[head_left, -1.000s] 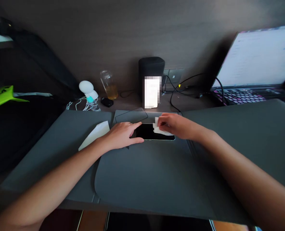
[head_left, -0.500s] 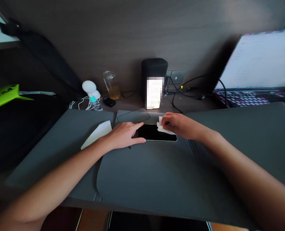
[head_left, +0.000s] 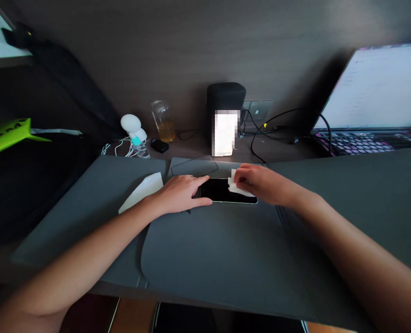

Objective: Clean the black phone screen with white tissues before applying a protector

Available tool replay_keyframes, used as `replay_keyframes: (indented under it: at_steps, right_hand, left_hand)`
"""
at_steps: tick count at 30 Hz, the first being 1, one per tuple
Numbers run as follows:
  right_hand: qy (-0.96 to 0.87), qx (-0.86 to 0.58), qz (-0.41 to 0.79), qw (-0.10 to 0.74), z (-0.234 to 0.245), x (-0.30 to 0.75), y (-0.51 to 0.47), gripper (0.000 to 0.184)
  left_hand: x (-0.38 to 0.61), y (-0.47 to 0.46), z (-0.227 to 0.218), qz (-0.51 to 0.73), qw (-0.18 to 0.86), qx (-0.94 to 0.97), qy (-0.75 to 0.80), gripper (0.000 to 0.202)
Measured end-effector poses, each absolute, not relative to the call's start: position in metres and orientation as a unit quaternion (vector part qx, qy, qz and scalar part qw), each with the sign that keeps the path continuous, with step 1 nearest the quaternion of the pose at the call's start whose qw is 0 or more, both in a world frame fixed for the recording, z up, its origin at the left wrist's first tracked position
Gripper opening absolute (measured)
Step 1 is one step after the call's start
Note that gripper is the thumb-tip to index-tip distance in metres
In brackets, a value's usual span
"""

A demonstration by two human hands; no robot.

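A smartphone point(head_left: 216, 190) with a dark screen lies flat and sideways on the grey desk mat point(head_left: 205, 249). My left hand point(head_left: 179, 193) braces its left end, with the thumb on the near edge and a finger on the far edge. Pinched in the fingers of my right hand point(head_left: 257, 181) is a white tissue point(head_left: 236, 186), pressed on the right part of the screen. The palm side of that hand is hidden. A folded white sheet point(head_left: 141, 192) lies just left of my left wrist, partly covered by the forearm.
Behind the mat stand a black speaker point(head_left: 225, 97), a glass bottle with amber liquid point(head_left: 165, 129), a black key fob point(head_left: 159, 145) and a small white fan point(head_left: 131, 124). A black cable point(head_left: 252, 143) runs toward the laptop point(head_left: 382, 92) at the right.
My right hand and the tissue have shifted slightly toward the phone's near edge. My left hand keeps its place on the phone. The whole view has moved a little.
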State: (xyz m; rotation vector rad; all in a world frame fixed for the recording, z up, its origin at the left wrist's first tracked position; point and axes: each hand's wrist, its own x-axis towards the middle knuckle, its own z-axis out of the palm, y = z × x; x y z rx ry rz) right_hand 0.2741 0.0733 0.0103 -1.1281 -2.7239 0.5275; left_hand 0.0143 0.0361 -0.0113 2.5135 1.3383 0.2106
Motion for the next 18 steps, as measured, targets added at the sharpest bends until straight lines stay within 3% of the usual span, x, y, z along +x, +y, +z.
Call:
replay_keyframes:
  at_steps: [18]
  right_hand:
    - [-0.901,-0.332,0.238,0.142,-0.001,0.253,0.074,0.013]
  left_hand:
    - [0.014,0.036,-0.012,0.067,0.128,0.875,0.463,0.066]
